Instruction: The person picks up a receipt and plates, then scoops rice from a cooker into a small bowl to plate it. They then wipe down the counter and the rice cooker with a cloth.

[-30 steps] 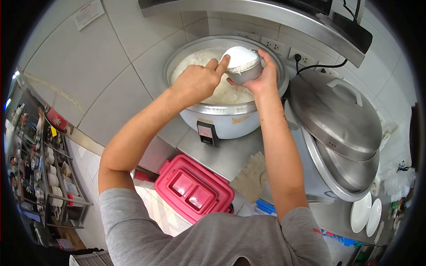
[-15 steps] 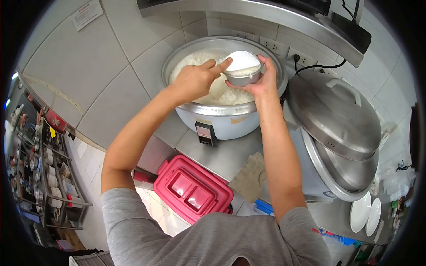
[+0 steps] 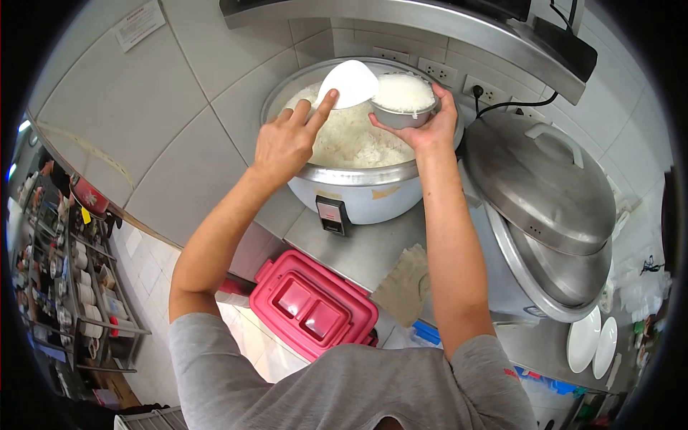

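Observation:
My left hand [image 3: 292, 140] grips a white rice paddle [image 3: 350, 83], its index finger stretched along the blade. The blade is just left of a small grey metal bowl [image 3: 403, 118]. My right hand [image 3: 430, 127] holds that bowl from below and the right side. White cooked rice [image 3: 403, 92] fills it to a smooth mound, with a few grains stuck on the outer wall. Both hands are above a large rice cooker [image 3: 365, 175], open and holding more cooked rice [image 3: 351, 140]. The paddle's handle is hidden by my left hand.
A big metal lid [image 3: 537, 183] leans on a second large pot at the right. A pink lidded box [image 3: 312, 304] stands below the counter, near a beige cloth [image 3: 403, 287]. White plates [image 3: 583, 342] lie at the lower right. A steel shelf [image 3: 408, 32] overhangs the cooker.
The paddle has slid left off the top of the bowl, uncovering the levelled rice. My left hand has moved left and slightly down; the right has shifted slightly right with the bowl.

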Motion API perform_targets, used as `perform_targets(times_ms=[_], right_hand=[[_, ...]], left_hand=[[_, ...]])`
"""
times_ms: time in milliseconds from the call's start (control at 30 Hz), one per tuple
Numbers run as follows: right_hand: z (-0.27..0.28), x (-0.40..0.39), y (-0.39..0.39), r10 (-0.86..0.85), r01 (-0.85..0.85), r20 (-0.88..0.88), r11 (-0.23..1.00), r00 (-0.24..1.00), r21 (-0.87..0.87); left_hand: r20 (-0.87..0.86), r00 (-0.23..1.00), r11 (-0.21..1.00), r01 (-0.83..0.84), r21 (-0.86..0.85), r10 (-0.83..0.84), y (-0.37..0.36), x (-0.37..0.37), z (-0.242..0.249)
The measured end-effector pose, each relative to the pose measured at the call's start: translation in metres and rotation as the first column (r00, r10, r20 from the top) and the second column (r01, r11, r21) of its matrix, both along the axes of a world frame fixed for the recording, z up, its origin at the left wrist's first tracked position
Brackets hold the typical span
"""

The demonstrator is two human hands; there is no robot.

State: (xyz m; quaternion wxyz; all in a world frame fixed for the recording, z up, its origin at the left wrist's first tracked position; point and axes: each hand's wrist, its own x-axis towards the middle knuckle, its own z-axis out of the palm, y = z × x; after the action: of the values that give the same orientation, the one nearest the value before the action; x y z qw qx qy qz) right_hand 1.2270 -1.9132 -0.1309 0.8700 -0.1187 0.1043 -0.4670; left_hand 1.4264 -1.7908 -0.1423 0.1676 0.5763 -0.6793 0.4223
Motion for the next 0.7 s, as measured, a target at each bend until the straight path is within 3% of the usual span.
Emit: perform_targets(times_ms=[167, 233, 267, 333, 367, 433, 500, 600, 700], right_hand=[[-0.005, 0.002, 0.013, 0.035, -0.037, -0.046, 0.999, 0.998, -0.040], [-0.004, 0.001, 0.010, 0.080, -0.085, -0.054, 0.993, 0.995, -0.086], [-0.002, 0.001, 0.011, 0.094, -0.099, -0.060, 0.991, 0.994, -0.093], [-0.006, 0.004, 0.013, 0.109, -0.115, -0.071, 0.989, 0.991, -0.090], [-0.006, 0.005, 0.012, 0.110, -0.116, -0.077, 0.989, 0.991, -0.089], [-0.003, 0.006, 0.016, 0.062, -0.075, -0.115, 0.991, 0.991, -0.113], [0.003, 0.009, 0.027, -0.035, 0.008, -0.169, 0.988, 0.985, -0.157], [0.002, 0.009, 0.023, -0.004, -0.018, -0.172, 0.992, 0.985, -0.123], [0.002, 0.006, 0.022, 0.056, -0.077, -0.160, 0.988, 0.985, -0.131]], left_hand=[[0.048, 0.994, 0.995, -0.097, 0.038, 0.095, -0.014, 0.031, -0.005], [-0.304, 0.944, 0.991, 0.133, 0.003, -0.126, -0.023, 0.032, 0.001], [-0.461, 0.857, 0.970, 0.240, -0.035, -0.229, -0.022, 0.029, 0.004], [-0.904, 0.422, 0.890, 0.383, 0.250, 0.072, -0.007, 0.007, 0.037], [-0.948, 0.144, 0.804, 0.502, 0.318, 0.285, 0.000, -0.008, 0.050], [-0.899, 0.438, 0.829, 0.505, 0.240, -0.006, -0.001, -0.021, 0.033], [-0.675, 0.653, 0.837, 0.539, 0.097, -0.343, -0.010, -0.023, 0.000], [-0.687, 0.713, 0.847, 0.445, 0.292, -0.138, 0.007, -0.034, 0.014], [-0.713, 0.660, 0.857, 0.488, 0.165, -0.239, -0.003, -0.019, 0.031]])
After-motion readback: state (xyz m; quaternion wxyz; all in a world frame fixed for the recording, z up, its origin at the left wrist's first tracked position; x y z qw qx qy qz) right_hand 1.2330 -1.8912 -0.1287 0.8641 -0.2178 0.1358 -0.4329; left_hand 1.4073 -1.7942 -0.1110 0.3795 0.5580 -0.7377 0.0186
